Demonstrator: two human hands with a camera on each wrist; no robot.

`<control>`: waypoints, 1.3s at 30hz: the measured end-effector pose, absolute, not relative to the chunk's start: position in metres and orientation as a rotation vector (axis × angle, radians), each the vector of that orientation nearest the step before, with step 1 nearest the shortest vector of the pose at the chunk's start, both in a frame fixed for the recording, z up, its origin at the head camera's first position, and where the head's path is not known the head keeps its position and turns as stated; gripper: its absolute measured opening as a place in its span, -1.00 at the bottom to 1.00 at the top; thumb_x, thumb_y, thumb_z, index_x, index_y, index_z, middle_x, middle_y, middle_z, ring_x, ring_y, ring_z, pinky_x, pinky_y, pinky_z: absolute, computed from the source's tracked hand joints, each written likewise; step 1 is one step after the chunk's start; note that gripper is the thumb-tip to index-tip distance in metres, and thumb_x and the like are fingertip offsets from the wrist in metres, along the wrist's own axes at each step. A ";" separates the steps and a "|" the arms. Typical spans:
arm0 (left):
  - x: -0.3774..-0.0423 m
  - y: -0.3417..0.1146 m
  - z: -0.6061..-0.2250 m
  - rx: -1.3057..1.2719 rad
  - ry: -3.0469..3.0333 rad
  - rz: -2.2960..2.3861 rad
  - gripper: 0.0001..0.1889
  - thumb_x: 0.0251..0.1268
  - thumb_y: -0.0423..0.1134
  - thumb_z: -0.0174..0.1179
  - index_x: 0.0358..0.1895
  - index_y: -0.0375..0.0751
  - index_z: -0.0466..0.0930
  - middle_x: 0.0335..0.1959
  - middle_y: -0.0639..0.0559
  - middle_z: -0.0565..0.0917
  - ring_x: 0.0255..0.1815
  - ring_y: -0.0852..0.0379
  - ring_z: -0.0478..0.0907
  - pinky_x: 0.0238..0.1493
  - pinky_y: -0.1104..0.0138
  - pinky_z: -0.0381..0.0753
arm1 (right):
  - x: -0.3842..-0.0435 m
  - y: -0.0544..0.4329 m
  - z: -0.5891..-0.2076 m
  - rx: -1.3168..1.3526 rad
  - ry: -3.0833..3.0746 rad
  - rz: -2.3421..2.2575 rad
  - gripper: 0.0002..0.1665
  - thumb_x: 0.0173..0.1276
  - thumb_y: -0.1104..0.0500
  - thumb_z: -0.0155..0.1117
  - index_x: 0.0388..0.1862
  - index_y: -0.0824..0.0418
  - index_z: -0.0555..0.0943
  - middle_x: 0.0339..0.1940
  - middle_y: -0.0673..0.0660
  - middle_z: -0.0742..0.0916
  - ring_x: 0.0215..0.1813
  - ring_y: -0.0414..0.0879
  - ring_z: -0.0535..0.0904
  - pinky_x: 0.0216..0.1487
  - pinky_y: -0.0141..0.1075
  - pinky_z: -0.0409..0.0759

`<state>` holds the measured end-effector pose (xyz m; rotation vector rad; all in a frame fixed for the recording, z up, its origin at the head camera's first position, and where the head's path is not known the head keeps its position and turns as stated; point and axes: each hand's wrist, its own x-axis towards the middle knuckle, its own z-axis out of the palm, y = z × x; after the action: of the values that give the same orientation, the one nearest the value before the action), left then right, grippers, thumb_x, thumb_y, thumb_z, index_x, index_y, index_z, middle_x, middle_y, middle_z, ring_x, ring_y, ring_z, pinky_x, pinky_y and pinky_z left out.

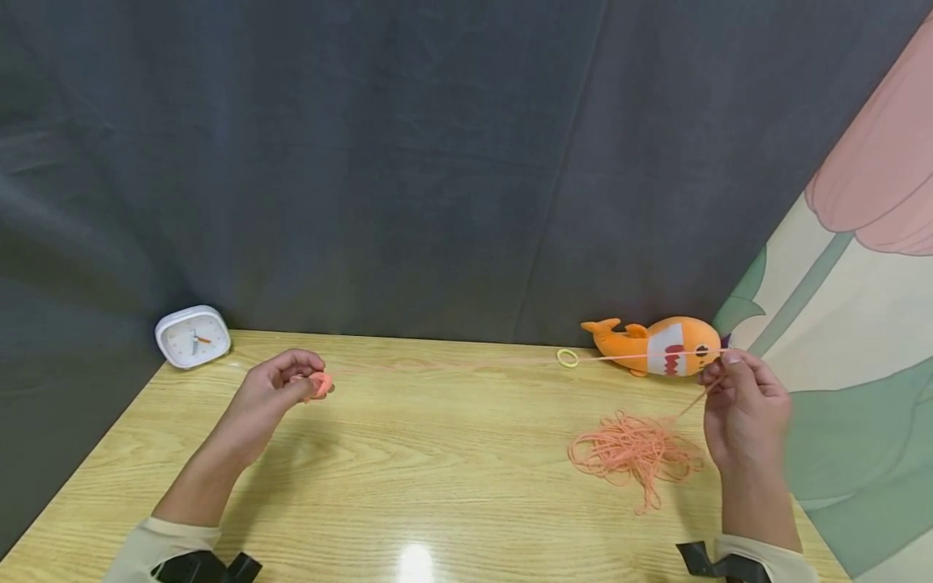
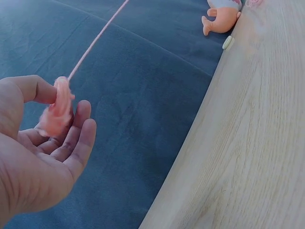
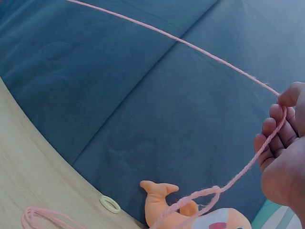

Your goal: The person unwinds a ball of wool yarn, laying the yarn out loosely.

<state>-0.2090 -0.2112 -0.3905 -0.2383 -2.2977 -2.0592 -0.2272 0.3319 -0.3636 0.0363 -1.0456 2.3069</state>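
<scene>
My left hand (image 1: 266, 397) pinches a small wound bundle of coral yarn (image 2: 58, 112) between thumb and fingers, above the left part of the table. From that bundle one strand of yarn (image 3: 178, 39) stretches across to my right hand (image 1: 749, 405). The right thumb and forefinger pinch the strand; its other fingers are loosely curled. Below the right hand the yarn runs down to a loose, tangled heap of coral yarn (image 1: 634, 455) on the table. In the right wrist view a loop shows in the hanging part of the yarn.
An orange shark plush toy (image 1: 666, 346) lies at the table's back right, with a small yellow ring (image 1: 567, 358) beside its tail. A white clock (image 1: 193, 336) stands at the back left corner. A dark curtain (image 1: 408, 178) hangs behind the wooden table (image 1: 437, 461).
</scene>
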 end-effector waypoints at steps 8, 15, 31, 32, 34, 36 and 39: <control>-0.209 -0.211 -0.394 -0.235 -2.303 -2.042 -0.87 0.48 -0.34 0.21 -0.01 -0.08 0.61 -0.23 0.22 0.65 -0.23 0.27 0.62 -0.11 0.44 0.68 | -0.227 0.339 -0.363 0.056 -0.940 2.320 -0.93 0.40 0.49 0.28 -0.30 0.54 0.64 -0.50 0.24 0.68 -0.47 -0.02 0.53 -0.42 -0.32 0.62; -0.210 -0.212 -0.392 -0.206 -2.326 -2.024 -0.89 0.48 -0.29 0.24 -0.02 -0.11 0.62 -0.22 0.22 0.65 -0.26 0.24 0.53 -0.21 0.41 0.59 | -0.225 0.349 -0.362 0.011 -0.883 2.330 -0.92 0.41 0.49 0.28 -0.30 0.55 0.65 -0.51 0.25 0.70 -0.50 -0.02 0.53 -0.44 -0.30 0.61; -0.212 -0.218 -0.392 -0.312 -2.321 -2.056 -0.84 0.58 -0.22 0.15 0.04 -0.07 0.69 -0.17 0.30 0.81 -0.10 0.36 0.73 -0.11 0.44 0.65 | -0.223 0.368 -0.363 -0.034 -0.775 2.295 -0.90 0.38 0.48 0.31 -0.30 0.58 0.61 -0.56 0.26 0.63 -0.54 -0.01 0.48 -0.49 -0.30 0.62; -0.212 -0.218 -0.392 -0.314 -2.311 -2.064 -0.83 0.59 -0.21 0.14 0.04 -0.05 0.69 -0.16 0.31 0.81 -0.10 0.36 0.73 -0.12 0.44 0.65 | -0.223 0.369 -0.362 -0.030 -0.761 2.294 -0.90 0.38 0.49 0.30 -0.31 0.59 0.61 -0.57 0.27 0.62 -0.55 -0.01 0.47 -0.50 -0.29 0.61; -0.213 -0.219 -0.393 -0.314 -2.287 -2.087 -0.82 0.59 -0.20 0.14 0.05 -0.03 0.71 -0.14 0.32 0.80 -0.11 0.35 0.74 -0.14 0.43 0.66 | -0.223 0.371 -0.363 -0.024 -0.748 2.290 -0.90 0.38 0.50 0.30 -0.32 0.60 0.61 -0.58 0.27 0.62 -0.56 0.00 0.46 -0.50 -0.29 0.61; -0.213 -0.220 -0.393 -0.315 -2.258 -2.108 -0.82 0.59 -0.20 0.14 0.06 -0.04 0.71 -0.13 0.31 0.80 -0.10 0.34 0.75 -0.14 0.43 0.67 | -0.223 0.372 -0.363 -0.027 -0.744 2.287 -0.90 0.38 0.51 0.29 -0.32 0.60 0.61 -0.58 0.27 0.61 -0.57 0.00 0.46 -0.51 -0.29 0.61; -0.213 -0.220 -0.392 -0.295 -2.221 -2.124 -0.81 0.62 -0.18 0.10 0.08 -0.03 0.68 -0.13 0.28 0.81 -0.09 0.34 0.76 -0.10 0.45 0.67 | -0.223 0.374 -0.364 -0.034 -0.744 2.285 -0.90 0.38 0.51 0.30 -0.32 0.61 0.61 -0.58 0.27 0.61 -0.57 0.00 0.46 -0.51 -0.28 0.61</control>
<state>-0.2127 -0.2201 -0.3924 -0.2953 -2.2213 -2.1245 -0.2229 0.3743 -0.3643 -0.0341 -0.7445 2.2847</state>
